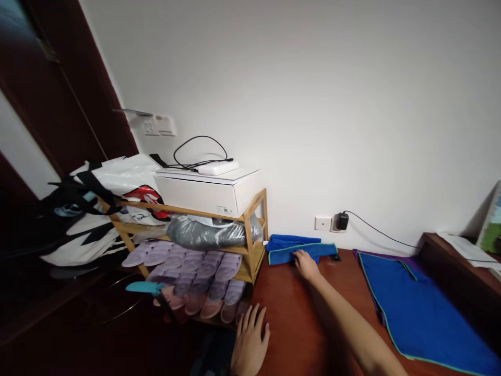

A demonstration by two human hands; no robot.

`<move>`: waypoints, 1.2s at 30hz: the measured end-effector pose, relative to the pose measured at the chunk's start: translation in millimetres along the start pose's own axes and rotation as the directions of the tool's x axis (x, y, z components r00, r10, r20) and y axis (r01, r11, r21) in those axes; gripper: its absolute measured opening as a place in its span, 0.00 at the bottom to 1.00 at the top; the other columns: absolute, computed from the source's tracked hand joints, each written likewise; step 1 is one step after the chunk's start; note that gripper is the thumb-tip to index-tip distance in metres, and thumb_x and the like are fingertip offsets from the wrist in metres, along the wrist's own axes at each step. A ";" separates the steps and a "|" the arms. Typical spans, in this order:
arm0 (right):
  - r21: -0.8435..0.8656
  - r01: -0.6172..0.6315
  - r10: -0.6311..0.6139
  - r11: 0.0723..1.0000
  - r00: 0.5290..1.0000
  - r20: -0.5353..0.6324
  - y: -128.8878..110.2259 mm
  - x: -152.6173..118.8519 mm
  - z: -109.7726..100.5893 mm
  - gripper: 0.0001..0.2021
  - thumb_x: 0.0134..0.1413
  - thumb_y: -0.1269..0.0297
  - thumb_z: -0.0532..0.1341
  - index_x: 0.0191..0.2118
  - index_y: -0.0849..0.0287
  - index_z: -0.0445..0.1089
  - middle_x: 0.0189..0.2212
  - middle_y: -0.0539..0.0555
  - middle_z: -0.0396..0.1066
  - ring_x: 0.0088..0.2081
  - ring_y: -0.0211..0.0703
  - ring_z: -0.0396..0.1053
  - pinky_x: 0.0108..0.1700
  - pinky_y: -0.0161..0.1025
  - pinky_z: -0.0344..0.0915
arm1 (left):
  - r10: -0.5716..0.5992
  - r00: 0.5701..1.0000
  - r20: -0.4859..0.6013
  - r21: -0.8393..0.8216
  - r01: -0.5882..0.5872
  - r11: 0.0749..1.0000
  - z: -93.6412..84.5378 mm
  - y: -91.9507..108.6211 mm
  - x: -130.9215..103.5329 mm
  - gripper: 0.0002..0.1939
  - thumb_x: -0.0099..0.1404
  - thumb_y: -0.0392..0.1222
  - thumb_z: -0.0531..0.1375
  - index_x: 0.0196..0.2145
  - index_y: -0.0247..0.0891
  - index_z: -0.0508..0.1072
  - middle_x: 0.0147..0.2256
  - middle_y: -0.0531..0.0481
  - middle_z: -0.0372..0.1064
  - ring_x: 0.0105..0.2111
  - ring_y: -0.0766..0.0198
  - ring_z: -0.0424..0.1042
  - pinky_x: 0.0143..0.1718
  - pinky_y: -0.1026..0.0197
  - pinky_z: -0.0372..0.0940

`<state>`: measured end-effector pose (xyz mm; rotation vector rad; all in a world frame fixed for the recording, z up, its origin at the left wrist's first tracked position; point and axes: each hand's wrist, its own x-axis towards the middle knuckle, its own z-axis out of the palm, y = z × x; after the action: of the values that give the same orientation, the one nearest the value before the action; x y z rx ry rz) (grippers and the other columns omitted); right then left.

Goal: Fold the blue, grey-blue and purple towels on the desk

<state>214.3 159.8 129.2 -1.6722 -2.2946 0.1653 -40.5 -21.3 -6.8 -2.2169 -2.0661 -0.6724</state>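
My right hand [307,265] reaches to the back of the brown table [284,308]. Its bent fingers are at the front edge of a folded blue cloth [279,256] with green trim and look closed on it; the fingertips are partly hidden. Under and behind that layer lies more blue fabric, close to the wall. My left hand [250,339] is spread open by the table's left edge, palm down, holding nothing. Farther right, a larger blue cloth [426,308] with green edging lies flat over a purple cloth [379,308].
Left of the table stands a wooden rack [250,240] with several lilac and pink slippers [211,263], a plastic-wrapped grey bundle [211,232] and a white box [195,193] on top. A black plug adapter [343,221] sits in the wall socket, its cable running right.
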 end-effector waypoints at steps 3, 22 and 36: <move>-0.027 -0.004 0.005 1.000 1.000 0.012 -21.1 55.9 15.2 0.23 0.70 0.69 0.56 0.66 0.61 0.71 0.63 0.62 0.74 0.60 0.51 0.70 0.60 0.42 0.64 | 0.010 1.000 -0.020 0.004 -0.010 1.000 0.1 -0.4 -3.6 0.27 0.75 0.45 0.54 0.68 0.50 0.73 0.70 0.49 0.68 0.71 0.46 0.65 0.71 0.38 0.64; 0.079 0.242 -0.107 0.967 0.667 -0.737 -6.6 -78.7 -203.9 0.13 0.72 0.57 0.55 0.49 0.55 0.75 0.42 0.59 0.78 0.45 0.53 0.72 0.52 0.50 0.66 | 0.001 0.993 -0.117 -0.256 -0.031 0.966 -41.2 27.2 2.6 0.23 0.68 0.42 0.56 0.56 0.38 0.82 0.60 0.37 0.78 0.64 0.43 0.72 0.70 0.34 0.61; 0.519 0.453 -0.072 0.725 0.799 -0.597 -82.3 -249.1 -286.4 0.08 0.60 0.56 0.66 0.37 0.54 0.75 0.38 0.53 0.75 0.35 0.42 0.70 0.38 0.40 0.68 | 0.233 0.946 -0.225 -0.972 -0.235 0.015 -257.2 247.0 27.7 0.31 0.71 0.59 0.65 0.66 0.46 0.73 0.66 0.42 0.72 0.67 0.49 0.70 0.69 0.46 0.65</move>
<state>295.9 -124.8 380.5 -0.8537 -1.7236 0.3234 123.7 -104.3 299.9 -2.8392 -0.9419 -2.7270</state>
